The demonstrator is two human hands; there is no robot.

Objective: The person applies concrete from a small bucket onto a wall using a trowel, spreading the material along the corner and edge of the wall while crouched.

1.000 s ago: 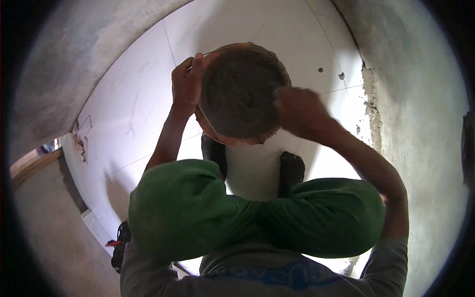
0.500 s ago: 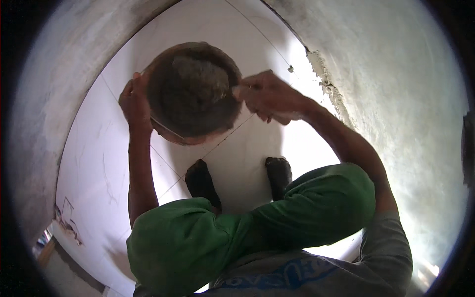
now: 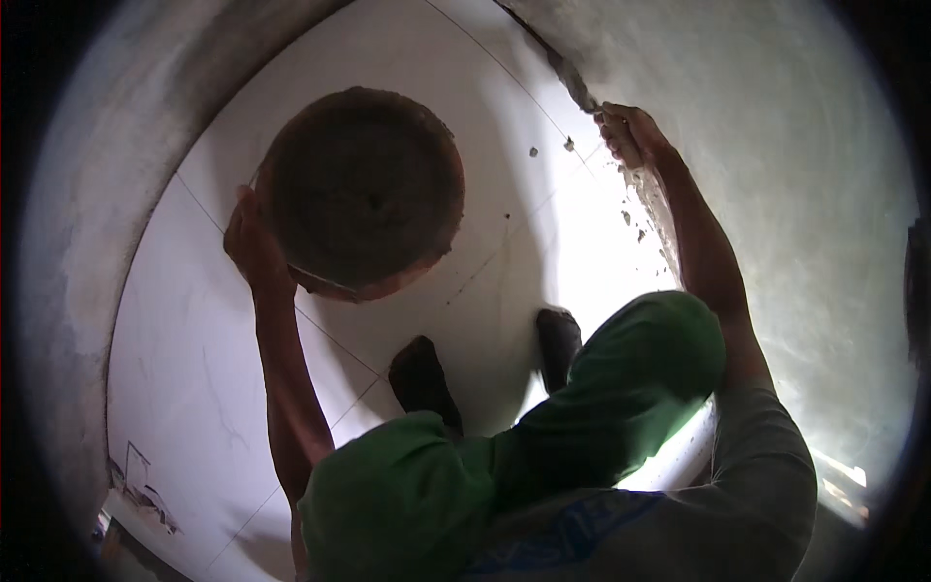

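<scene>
My left hand is closed on the left rim of a round reddish-brown basin, tilted on the floor. Grey wet mortar lies inside, in shadow. At the foot of the right wall, my right hand is closed round the handle of a trowel. Its blade points away along the wall's base and is hard to make out against the dark mortar there. Nearer than this hand, the wall's lower edge is rough and broken.
White floor tiles with thin joints spread between curved-looking grey walls. Small mortar crumbs are scattered by the right wall. My dark-covered feet are below the basin, under my green trousers. Bright light falls on the right side.
My right hand has moved from the basin's right rim out to the foot of the right wall. The basin has shifted slightly left in view, with my left hand still on it. More crumbs show.
</scene>
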